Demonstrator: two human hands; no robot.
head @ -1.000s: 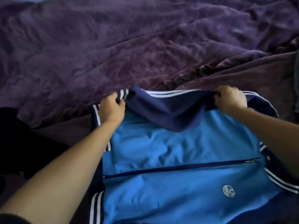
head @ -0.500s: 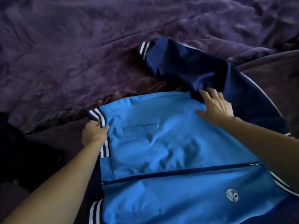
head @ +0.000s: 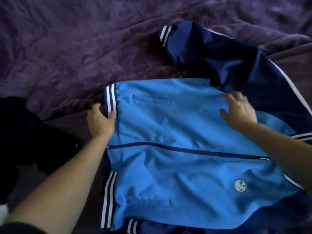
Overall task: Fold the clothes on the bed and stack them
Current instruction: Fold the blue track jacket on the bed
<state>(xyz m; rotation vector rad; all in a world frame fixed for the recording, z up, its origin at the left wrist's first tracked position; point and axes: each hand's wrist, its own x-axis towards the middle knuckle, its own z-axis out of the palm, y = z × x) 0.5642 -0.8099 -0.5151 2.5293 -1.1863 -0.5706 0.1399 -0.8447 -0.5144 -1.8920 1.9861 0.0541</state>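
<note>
Lying front-up on the rumpled purple plush bedspread [head: 76, 48]: light-blue zip-up track jacket [head: 177, 132], zipper closed, its navy sleeve [head: 219, 53] stretched toward the far side. Left hand [head: 100, 120] pinches the white-and-navy striped hem band [head: 110, 98] between thumb and fingers. Right hand [head: 239, 110] flat, fingers spread on the blue fabric near the shoulder, gripping nothing. Black garment [head: 25, 132] heaped at left.

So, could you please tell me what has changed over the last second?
The sleeve, held folded across the jacket by both hands, was thrown out onto the blanket. The right hand let go and now rests open on the blue front; the left hand shifted to pinch the striped hem. The jacket stayed zipped, front up.
</note>
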